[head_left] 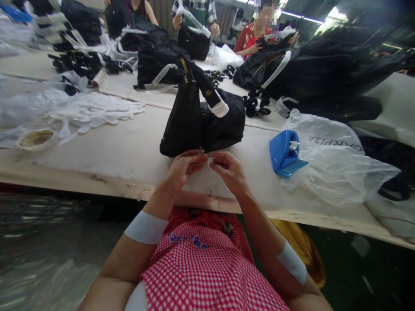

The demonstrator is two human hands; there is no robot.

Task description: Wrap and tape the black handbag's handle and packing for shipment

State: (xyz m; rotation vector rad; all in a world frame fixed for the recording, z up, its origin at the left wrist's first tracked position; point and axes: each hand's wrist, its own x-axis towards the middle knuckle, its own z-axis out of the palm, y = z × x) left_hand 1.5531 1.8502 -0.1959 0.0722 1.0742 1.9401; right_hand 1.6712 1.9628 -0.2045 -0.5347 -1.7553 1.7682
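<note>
A black handbag (223, 123) stands on the table in front of me, its strap bent over the top and partly wrapped in white material (220, 109). At the bag's lower front edge, the fingers of my left hand (186, 166) are pinched together by a small dark piece too tiny to name. Close beside it on the right, my right hand (230, 170) is closed, with a small white piece (210, 162) between thumb and fingers. The two hands' fingertips nearly meet, and what lies between them is partly hidden.
White strips (97, 110) lie in a pile at the left, near a roll of tape (37, 139). To the right are a blue tape dispenser (282, 151) and clear plastic bags (337, 160). Black bags (155, 56) and several people stand beyond. The table's front edge (207, 201) is close.
</note>
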